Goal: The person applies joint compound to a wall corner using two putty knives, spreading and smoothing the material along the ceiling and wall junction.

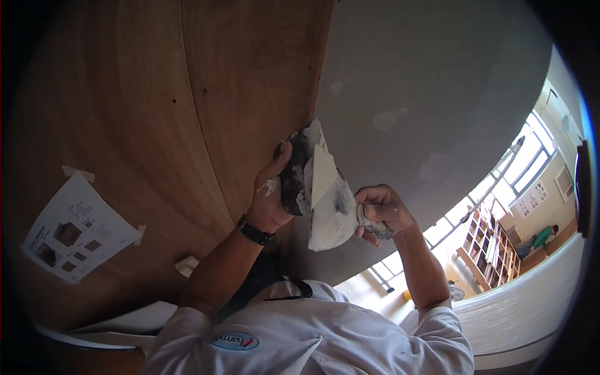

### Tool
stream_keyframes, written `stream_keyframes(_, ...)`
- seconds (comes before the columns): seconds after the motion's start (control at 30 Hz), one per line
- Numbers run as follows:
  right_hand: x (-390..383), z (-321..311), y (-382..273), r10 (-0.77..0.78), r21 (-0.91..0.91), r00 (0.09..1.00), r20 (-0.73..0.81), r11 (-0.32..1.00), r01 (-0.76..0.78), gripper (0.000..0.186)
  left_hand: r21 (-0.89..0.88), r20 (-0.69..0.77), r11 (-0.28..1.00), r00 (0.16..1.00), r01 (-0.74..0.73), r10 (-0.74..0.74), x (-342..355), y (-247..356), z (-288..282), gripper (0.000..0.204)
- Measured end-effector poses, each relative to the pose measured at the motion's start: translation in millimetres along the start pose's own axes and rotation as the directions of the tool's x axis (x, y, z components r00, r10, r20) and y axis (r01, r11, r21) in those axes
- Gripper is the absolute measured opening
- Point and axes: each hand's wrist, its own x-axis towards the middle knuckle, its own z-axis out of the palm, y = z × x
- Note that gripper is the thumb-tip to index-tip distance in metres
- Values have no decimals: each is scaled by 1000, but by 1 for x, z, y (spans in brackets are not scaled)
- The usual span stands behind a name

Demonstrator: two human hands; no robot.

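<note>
My left hand [273, 190] is closed around the edge of a dark, putty-smeared plate [292, 181], with dried white smears on the fingers. My right hand [389, 209] grips the handle of a wide putty knife [331, 228], its blade coated in off-white putty. The blade lies against or just over the plate's right side. A thick ridge of putty [323, 172] sits where the two tools meet; whether their edges touch there is hidden. Both tools are in front of my chest, close to the panels.
Brown plywood [137, 94] with a seam fills the left, and a smooth grey panel [431, 94] with pale patches the right. A printed sheet [78, 228] is taped to the wood. At far right are a wooden rack [490, 244], windows, and a person in green [542, 239].
</note>
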Motion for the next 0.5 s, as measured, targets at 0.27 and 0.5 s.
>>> stream_keyframes(0.27,0,-27,23,-26,-143,981,-194,990,-2,27,195,-214,974,965,-112,154,-6,-6,-12,37)
stream_keyframes(0.5,-6,-57,4,-123,-306,879,-460,952,-27,22,147,-175,978,970,-146,171,-19,2,-23,39)
